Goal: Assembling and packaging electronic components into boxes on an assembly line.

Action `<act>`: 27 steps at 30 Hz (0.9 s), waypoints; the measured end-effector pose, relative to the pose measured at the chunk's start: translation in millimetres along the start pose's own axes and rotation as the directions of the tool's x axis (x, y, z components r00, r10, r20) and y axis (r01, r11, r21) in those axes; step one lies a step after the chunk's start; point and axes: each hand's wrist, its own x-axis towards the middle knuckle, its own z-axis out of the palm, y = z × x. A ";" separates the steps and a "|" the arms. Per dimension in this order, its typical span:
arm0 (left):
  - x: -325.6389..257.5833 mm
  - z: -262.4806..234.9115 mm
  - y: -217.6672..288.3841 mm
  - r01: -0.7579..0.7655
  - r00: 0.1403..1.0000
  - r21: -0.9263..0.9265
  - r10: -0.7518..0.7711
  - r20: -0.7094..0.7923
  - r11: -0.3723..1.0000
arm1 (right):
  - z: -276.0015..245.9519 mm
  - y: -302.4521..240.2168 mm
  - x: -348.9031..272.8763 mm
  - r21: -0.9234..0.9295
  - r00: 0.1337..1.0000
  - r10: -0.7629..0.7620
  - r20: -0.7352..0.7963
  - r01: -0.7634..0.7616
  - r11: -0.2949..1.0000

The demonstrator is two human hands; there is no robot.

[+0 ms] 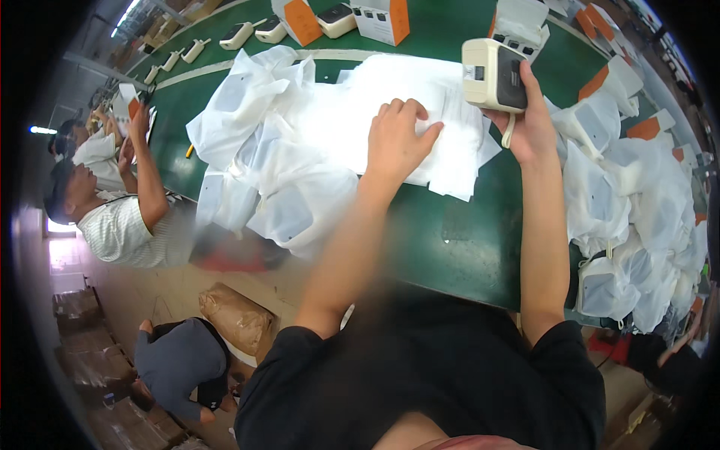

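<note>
Head view, looking down on a green table [450,240]. The right hand [529,124] is closed around a small cream box-shaped device [491,75] with a dark face, lifted above the table at about 1 o'clock in the frame; the fingers wrap the dark side, the thumb lies behind, and a short cream strap hangs from the device beside the palm. The left hand [397,142] rests palm down, fingers loosely curled and grasping nothing, on a stack of white sheets [352,112] near the centre of the frame. The device sits at roughly 2 o'clock from the left hand, near it but not touching, and directly above the right edge of the stack.

A heap of white bags [270,172] lies at 9 o'clock from the left hand, spilling toward the near edge of the table. More white bags [637,225], some seeming to hold similar devices, though the bending at the rim makes this uncertain, pile up at 3 to 4 o'clock. Orange-and-white boxes [382,19] and further cream devices [334,19] stand at 12 o'clock along the far side. Another person in a striped shirt [124,229] sits at 9 o'clock, one arm raised to the table. A brown sack [236,315] lies on the floor at 7 o'clock.
</note>
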 end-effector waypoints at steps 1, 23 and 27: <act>-2.8 1.7 -4.4 -0.071 0.997 0.088 0.068 0.034 0.994 | 2.4 0.3 -1.1 0.006 1.000 -0.013 -0.002 0.013 1.000; 9.4 -8.4 -6.0 0.143 0.962 -0.660 -0.261 -0.084 0.738 | 7.5 18.8 -6.2 0.063 0.995 -0.033 -0.094 0.039 0.997; 7.0 -9.3 2.0 0.161 0.970 -0.666 -0.240 -0.027 0.728 | 30.8 5.3 -21.7 0.190 0.970 0.099 0.223 -0.143 0.971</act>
